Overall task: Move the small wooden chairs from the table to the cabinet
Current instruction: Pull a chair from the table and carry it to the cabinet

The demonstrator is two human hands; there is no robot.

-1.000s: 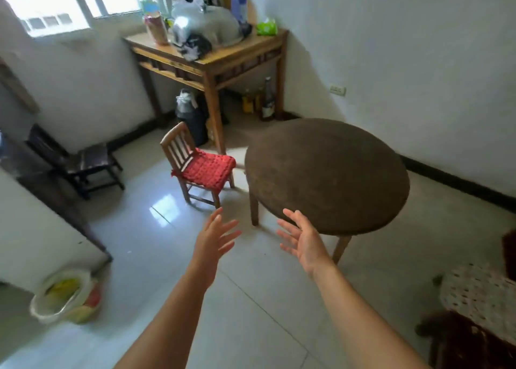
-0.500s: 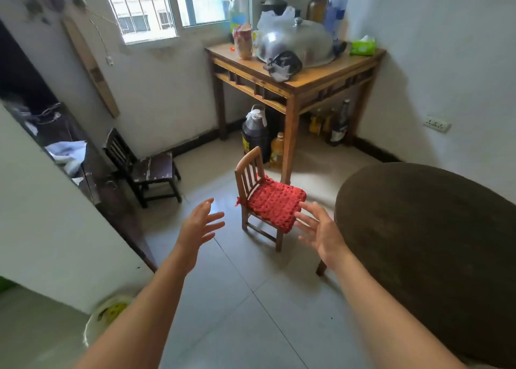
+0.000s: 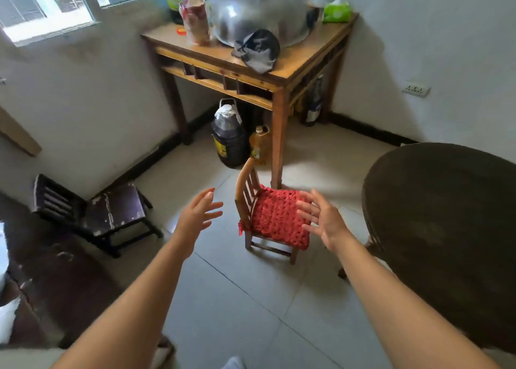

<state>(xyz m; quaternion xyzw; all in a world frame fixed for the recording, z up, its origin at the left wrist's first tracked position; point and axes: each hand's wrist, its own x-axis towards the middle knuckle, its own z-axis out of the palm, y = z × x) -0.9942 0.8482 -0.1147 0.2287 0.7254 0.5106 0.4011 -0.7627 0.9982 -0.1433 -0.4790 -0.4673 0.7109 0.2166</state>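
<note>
On the floor between the round desk (image 3: pixel 446 229) and the square desk (image 3: pixel 279 70): small wooden chair (image 3: pixel 245 201), red knitted cushion (image 3: pixel 279 220). Left hand (image 3: pixel 196 218) and right hand (image 3: pixel 324 220) open, holding nothing. Probably light and stiff; cushion soft. Best grabbed by backrest and seat edge.

Two bare forearms, no sleeves, hands (image 3: pixel 321 218) without rings, watch or gloves.
</note>
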